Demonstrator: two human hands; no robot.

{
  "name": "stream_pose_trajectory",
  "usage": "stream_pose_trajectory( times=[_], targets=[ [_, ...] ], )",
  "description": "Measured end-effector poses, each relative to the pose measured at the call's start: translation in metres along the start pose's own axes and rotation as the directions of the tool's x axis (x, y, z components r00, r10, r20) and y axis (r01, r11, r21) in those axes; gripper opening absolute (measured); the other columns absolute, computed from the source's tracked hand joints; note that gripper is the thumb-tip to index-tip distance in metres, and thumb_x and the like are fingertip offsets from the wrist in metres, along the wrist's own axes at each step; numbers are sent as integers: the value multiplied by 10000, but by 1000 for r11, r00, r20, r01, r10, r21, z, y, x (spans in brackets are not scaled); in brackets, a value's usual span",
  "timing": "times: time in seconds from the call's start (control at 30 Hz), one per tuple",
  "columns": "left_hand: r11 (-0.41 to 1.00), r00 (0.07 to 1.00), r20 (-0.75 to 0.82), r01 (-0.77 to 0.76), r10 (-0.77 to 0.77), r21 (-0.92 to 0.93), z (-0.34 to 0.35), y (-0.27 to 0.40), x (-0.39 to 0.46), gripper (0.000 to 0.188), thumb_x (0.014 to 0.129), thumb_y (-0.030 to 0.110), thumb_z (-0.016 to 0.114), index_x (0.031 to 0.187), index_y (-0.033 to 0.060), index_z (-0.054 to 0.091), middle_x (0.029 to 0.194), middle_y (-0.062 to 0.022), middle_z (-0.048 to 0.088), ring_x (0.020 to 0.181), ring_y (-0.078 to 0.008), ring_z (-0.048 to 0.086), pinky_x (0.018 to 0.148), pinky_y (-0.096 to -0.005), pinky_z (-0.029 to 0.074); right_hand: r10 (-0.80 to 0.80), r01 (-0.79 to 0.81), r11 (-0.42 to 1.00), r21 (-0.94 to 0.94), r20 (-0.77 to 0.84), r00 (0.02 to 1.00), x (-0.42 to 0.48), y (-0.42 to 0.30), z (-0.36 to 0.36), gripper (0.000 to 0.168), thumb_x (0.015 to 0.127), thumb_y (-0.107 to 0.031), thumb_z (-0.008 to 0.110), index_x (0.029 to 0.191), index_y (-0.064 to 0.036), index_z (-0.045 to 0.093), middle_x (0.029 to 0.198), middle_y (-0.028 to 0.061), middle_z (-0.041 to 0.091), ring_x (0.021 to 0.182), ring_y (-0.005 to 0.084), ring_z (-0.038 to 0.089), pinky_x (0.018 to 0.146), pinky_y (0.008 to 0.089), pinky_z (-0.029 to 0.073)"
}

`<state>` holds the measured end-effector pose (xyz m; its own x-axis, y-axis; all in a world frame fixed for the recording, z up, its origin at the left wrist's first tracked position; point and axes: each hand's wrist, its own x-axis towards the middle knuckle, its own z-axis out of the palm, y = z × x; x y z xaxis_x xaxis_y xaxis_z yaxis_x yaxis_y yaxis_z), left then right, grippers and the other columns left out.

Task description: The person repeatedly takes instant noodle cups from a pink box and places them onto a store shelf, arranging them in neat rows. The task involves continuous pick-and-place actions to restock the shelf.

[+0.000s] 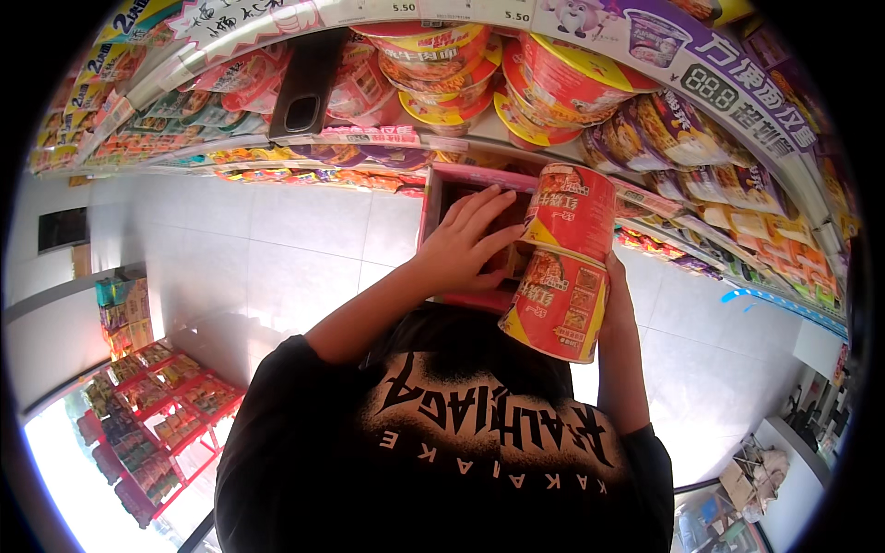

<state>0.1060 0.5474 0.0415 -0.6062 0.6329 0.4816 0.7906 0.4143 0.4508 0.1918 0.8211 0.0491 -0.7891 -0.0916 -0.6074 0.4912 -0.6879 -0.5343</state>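
Two red and yellow instant noodle cups, an upper one (572, 211) and a lower one (556, 304), lie end to end in front of my chest. My right hand (617, 294) holds them from the right side; its palm and most fingers are hidden behind them. My left hand (470, 238) is spread, palm down, over the opening of a pink cardboard carton (484, 173). One of its fingertips reaches the edge of the upper cup, and whether it presses there is unclear. The carton's dark inside is largely covered by the hand and the cups.
Ahead is a store shelf with stacked noodle bowls (429, 69), more tilted bowls (577, 76) and bagged noodles (681, 131). A black phone-like object (301, 86) stands at the shelf edge. A red display rack (173, 401) is at the lower left; a blue dotted strip (781, 311) juts out at right.
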Motion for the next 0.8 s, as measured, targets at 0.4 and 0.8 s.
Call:
stream_pose_trajectory(
  times=[0.4,0.8],
  targets=[
    [616,601,236,787,-763,-13,33,-35,-109,843,856,109,611,1560,-14,163,1520,-306,375,1264,-498,522,987,-522,507,80,-101,960,-263,-90,993,57,31,36,647,915,-293,752,1396,11,445,1175,142,668,950,193,707,803,329,594],
    [658,638,250,753,-728,-2,36,-42,-111,816,828,52,543,1550,-42,174,1511,-320,381,1243,-508,536,954,-526,525,-213,102,780,-618,-108,971,82,68,54,734,870,-217,778,1458,7,400,1210,131,648,1037,195,664,899,327,548]
  ],
)
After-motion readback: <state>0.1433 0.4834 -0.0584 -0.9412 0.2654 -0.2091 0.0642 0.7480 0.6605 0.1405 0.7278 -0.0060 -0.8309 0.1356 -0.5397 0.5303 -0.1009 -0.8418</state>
